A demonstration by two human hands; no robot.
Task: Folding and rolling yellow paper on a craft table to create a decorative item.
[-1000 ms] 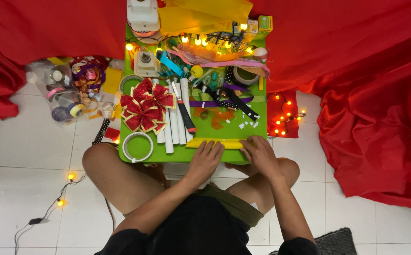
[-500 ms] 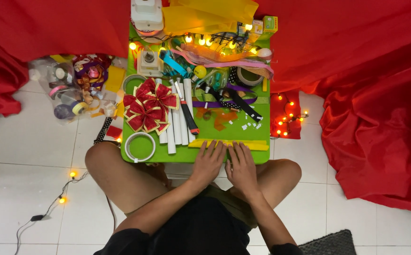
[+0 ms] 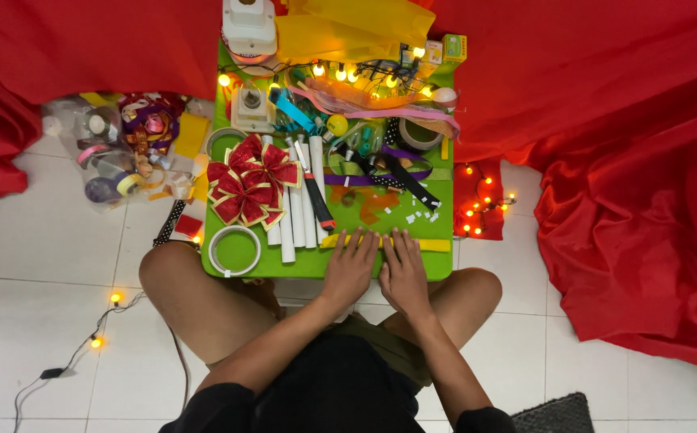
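I sit cross-legged at a low green table (image 3: 400,212). My left hand (image 3: 351,268) and my right hand (image 3: 403,273) lie flat side by side at its near edge, fingers spread, pressing on a yellow ribbon strip (image 3: 436,244) that runs along that edge. Red-and-gold ribbon bows (image 3: 250,182) sit at the table's left. Beside them lie several white glue sticks (image 3: 299,210) and a black-handled cutter with a red tip (image 3: 317,202). A white tape roll (image 3: 234,249) lies near the left corner.
Ribbons, spools and a string of lit yellow bulbs (image 3: 348,74) crowd the far half of the table. A white appliance (image 3: 249,26) stands at the back. A clear bag of ribbon rolls (image 3: 116,148) lies on the floor at left. Red cloth (image 3: 629,160) drapes around.
My right hand slid left along the near edge and now lies next to my left hand. The left hand hardly moved.
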